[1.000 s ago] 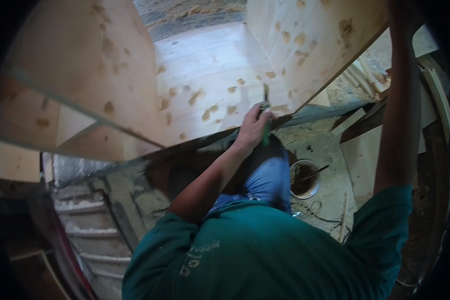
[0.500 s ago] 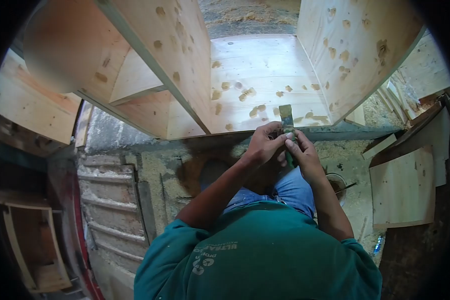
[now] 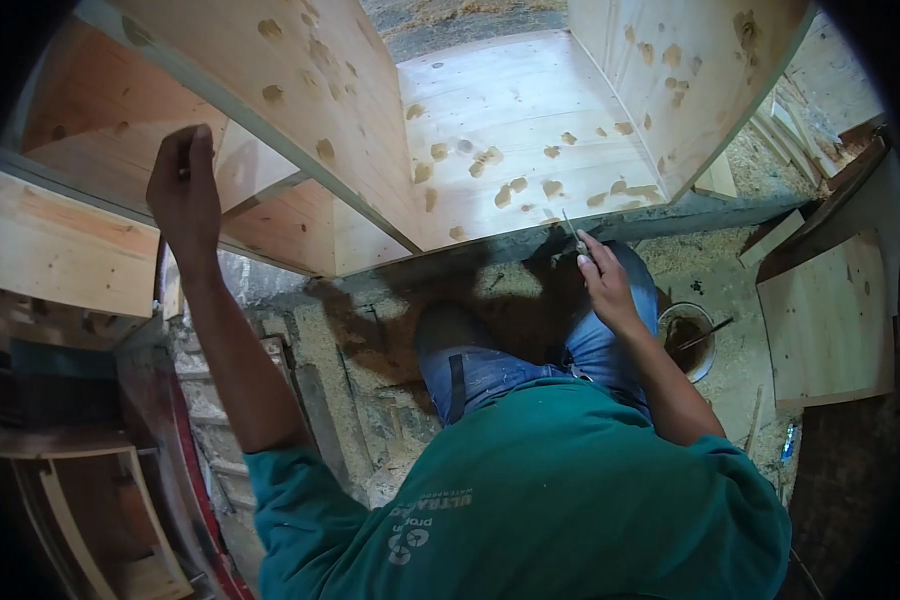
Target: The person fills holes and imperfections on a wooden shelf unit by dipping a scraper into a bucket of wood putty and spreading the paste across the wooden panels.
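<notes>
My right hand (image 3: pixel 608 283) holds a putty knife (image 3: pixel 572 228), its blade seen nearly edge-on near the front edge of the wooden cabinet's bottom panel (image 3: pixel 510 100). My left hand (image 3: pixel 186 195) is raised at the left, in front of the cabinet's side compartment (image 3: pixel 100 110). Its fingers are curled closed, and whatever they may hold is too small to make out. Brown filler patches (image 3: pixel 488 158) dot the bottom panel and the upright panels (image 3: pixel 320 90) of the cabinet.
A white bucket (image 3: pixel 707 365) with brown contents and a stick stands right of my knee. A loose board (image 3: pixel 830 320) leans farther right. Another wooden piece (image 3: pixel 60 250) lies at the left, above a small wooden frame (image 3: pixel 95 520). Sawdust covers the floor.
My hands have come apart. The left hand moved up and far left; the right kept the putty knife, which turned edge-on. My view has shifted slightly, showing more of the bucket.
</notes>
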Demonstrator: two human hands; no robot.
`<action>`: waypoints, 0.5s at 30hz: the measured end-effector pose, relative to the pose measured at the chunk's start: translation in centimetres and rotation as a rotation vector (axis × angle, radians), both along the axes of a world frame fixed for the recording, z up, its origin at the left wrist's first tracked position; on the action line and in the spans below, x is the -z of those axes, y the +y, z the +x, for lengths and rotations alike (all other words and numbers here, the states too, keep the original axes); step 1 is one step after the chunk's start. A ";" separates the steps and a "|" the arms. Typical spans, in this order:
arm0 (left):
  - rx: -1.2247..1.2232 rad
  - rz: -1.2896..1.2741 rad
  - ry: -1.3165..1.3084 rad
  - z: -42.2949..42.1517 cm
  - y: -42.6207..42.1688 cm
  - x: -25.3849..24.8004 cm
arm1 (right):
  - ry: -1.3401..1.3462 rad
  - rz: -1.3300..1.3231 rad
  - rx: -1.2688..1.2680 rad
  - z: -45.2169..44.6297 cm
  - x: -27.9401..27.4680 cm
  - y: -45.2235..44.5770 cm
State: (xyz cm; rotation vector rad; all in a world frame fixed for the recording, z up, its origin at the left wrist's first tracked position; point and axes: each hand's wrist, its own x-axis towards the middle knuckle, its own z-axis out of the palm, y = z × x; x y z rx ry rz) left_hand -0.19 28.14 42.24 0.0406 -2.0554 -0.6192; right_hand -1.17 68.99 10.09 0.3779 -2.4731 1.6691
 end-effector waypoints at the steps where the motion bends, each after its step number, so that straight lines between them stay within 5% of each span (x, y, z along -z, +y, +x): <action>1: 0.010 -0.049 -0.070 -1.0 -0.6 -0.1 | 0.176 0.060 0.041 -0.3 -0.3 -0.3; 4: 0.052 -0.108 -0.210 -3.6 -2.6 -0.2 | 0.128 0.259 0.082 -1.5 -1.3 -0.9; 6: -0.135 -0.187 -0.328 -4.8 -2.6 -0.2 | 0.147 0.294 0.123 -3.0 -0.5 -1.6; 10: -0.108 -0.332 -0.220 -7.3 -5.9 2.2 | 0.178 0.507 0.178 -4.4 2.2 -1.6; 12: -0.148 -0.684 -0.220 -8.0 -7.2 3.0 | 0.122 0.581 0.169 -3.4 2.3 -1.9; 15: -0.190 -0.612 -0.255 -7.0 -4.5 2.5 | 0.138 0.624 0.141 -1.5 3.0 -1.7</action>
